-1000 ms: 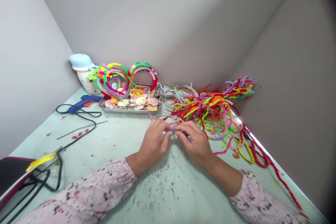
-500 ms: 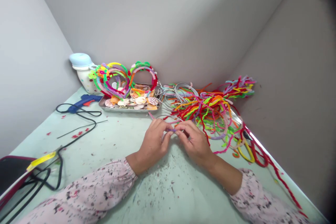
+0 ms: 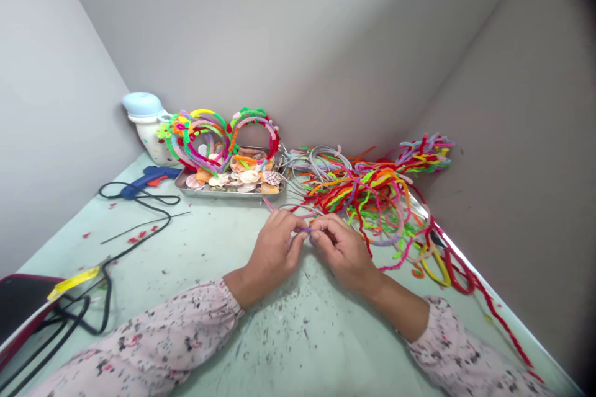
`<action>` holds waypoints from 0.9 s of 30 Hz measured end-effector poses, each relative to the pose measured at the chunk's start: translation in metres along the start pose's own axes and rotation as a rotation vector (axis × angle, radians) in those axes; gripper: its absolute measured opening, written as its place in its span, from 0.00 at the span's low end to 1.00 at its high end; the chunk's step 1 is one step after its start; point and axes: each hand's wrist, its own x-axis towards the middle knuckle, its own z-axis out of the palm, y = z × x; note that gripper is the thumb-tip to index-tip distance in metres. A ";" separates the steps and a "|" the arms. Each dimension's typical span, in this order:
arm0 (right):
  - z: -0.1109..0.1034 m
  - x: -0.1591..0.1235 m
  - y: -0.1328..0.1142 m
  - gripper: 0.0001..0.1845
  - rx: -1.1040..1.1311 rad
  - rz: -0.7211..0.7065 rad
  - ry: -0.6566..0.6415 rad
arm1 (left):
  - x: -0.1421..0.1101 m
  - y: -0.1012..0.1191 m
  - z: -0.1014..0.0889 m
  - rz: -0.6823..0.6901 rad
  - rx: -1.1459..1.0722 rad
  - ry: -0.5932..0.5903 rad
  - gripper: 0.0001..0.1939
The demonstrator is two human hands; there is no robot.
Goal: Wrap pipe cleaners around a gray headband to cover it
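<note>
A short piece of purple pipe cleaner [image 3: 306, 231] is pinched between my two hands over the middle of the table. My left hand [image 3: 278, 252] grips one end between thumb and forefinger. Close beside it, my right hand [image 3: 343, 251] pinches the other end, with fingertips nearly touching the left ones. Most of the piece is hidden by the fingers. Just beyond my right hand lies a heap of colourful pipe cleaners [image 3: 372, 189], with coiled grey wire [image 3: 321, 164] at its left.
A metal tray [image 3: 228, 195] of seashells [image 3: 249, 178] holds headbands wrapped in pipe cleaner [image 3: 274, 130]. Left of it are a blue glue gun [image 3: 144, 181], its black cord [image 3: 153, 247] and a white bottle [image 3: 151, 133]. Scissors [image 3: 459, 276] lie at the right edge.
My hands stay almost in place. The right fingers have shifted slightly around the purple pipe cleaner, and a bit of it now shows below the fingertips.
</note>
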 end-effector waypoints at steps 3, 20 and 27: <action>0.001 0.000 0.001 0.07 0.047 0.019 0.018 | 0.000 -0.001 0.000 -0.001 -0.001 0.001 0.04; 0.001 0.000 0.001 0.12 0.057 0.097 -0.086 | 0.000 -0.001 0.000 0.006 -0.005 -0.014 0.04; 0.003 0.000 0.004 0.11 0.101 0.126 -0.063 | 0.002 -0.002 0.000 -0.018 -0.015 -0.040 0.05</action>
